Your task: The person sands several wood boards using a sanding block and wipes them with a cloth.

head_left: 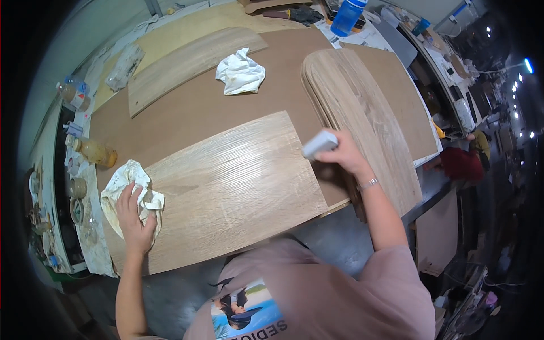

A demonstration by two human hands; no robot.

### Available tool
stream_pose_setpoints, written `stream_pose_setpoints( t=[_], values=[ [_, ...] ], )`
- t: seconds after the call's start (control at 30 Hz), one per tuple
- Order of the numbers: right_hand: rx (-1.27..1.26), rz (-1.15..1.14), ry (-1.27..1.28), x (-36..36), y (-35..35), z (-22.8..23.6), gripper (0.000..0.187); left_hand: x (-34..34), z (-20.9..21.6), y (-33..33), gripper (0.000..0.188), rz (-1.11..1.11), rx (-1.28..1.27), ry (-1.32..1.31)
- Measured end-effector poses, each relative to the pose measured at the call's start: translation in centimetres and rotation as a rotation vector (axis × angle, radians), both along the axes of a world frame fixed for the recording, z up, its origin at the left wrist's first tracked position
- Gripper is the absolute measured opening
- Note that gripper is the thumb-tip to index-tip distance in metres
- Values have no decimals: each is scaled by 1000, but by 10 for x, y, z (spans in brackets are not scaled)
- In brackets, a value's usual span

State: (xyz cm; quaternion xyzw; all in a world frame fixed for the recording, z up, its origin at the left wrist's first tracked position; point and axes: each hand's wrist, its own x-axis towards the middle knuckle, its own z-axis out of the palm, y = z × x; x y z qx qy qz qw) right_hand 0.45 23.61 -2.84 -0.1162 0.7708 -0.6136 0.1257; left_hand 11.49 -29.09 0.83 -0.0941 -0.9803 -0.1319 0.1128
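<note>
A wood-grain board (238, 175) lies flat in front of me, its ridged surface shining in the middle. Over its left end is a crumpled, stained white cloth (127, 177). My left hand (135, 224) grips that cloth against the board, thumb apart from the fingers. At the board's right edge, my right hand (344, 153) is closed around a light grey block (319, 144), smeared by motion. I cannot tell whether the block touches the edge. A second white cloth (241, 72) sits bunched on the brown sheet (187, 130) beyond the board.
Stacked round-ended wood-grain boards (362, 107) lie close to my right hand. A narrower board (192, 65) is farther back. Along the left stand a bottle of yellowish liquid (93, 152) and other bottles. A blue bottle (347, 20) and dark gloves (303, 15) are at the back.
</note>
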Motion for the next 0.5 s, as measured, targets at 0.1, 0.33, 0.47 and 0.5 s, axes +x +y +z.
stream_pose_setpoints(
  t=[0.1, 0.33, 0.47, 0.5],
  values=[
    [-142, -118, -52, 1, 3, 3, 30, -4, -2, 0, 60, -4, 10, 11],
    [-106, -177, 64, -66, -39, 5, 24, -10, -5, 1, 63, -17, 21, -11],
    [0, -39, 4, 16, -14, 18, 25, -1, -6, -5, 63, 16, 7, -15],
    [55, -40, 43, 45, -3, 16, 25, -1, -5, -4, 63, 9, 24, -16]
  ],
)
